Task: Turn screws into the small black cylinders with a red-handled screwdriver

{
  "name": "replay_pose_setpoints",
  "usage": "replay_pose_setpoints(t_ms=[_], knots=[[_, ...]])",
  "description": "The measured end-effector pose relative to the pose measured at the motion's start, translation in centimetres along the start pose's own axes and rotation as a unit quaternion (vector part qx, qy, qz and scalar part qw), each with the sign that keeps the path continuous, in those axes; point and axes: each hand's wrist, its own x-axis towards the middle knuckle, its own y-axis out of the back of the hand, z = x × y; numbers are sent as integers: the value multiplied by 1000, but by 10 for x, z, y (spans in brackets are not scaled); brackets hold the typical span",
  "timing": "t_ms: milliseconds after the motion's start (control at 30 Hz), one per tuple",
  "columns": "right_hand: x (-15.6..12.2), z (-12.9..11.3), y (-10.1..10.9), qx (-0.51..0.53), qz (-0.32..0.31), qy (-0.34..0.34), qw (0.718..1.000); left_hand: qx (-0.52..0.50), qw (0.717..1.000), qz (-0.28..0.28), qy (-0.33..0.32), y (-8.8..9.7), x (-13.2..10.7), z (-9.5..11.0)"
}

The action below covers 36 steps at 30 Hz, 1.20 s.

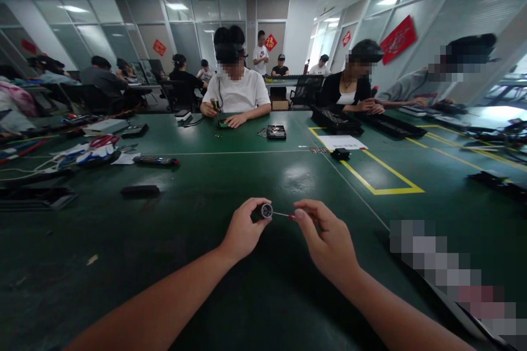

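Observation:
My left hand [246, 226] is closed round a dark cylindrical piece [267, 210] with a silvery ring at its open end, which faces me. In my right hand [329, 233] is a thin screwdriver [284, 214] with a red handle, pinched between thumb and fingers. Its metal shaft points left, and the tip meets the ringed end of the cylinder. Both hands are above the green table [197, 279]. Most of the cylinder's body is hidden behind my left fingers.
A black block [140, 191] and a dark pen-shaped tool [155, 160] lie to the left. Cables and gloves [96, 151] are heaped farther left. Ahead, a co-worker in white [236, 90] handles a green board. Black trays [337, 119] and yellow tape [397, 191] are at right.

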Motion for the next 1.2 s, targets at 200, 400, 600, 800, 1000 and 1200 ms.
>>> replay_pose_setpoints(t_ms=[200, 400, 600, 800, 1000, 1200], knots=[[-1, 2, -1, -2, -8, 5, 1000, -2, 1000, 1, 7, 0, 0, -1], [-3, 1, -1, 19, -28, 21, 999, 1, 1000, 1, 0, -1, 0, 2], [-3, 5, -3, 15, 24, -13, 1000, 2, 1000, 2, -4, -1, 1, 1], [-4, 7, -6, 50, 13, -23, 998, 0, 999, -4, -32, -2, 1, -2], [11, 17, -10, 273, 56, -191, 941, 39, 996, -21, -81, 2, -1, 3], [20, 23, -8, 360, 81, -212, 905, 66, 996, 7, -63, 5, 3, -1]])
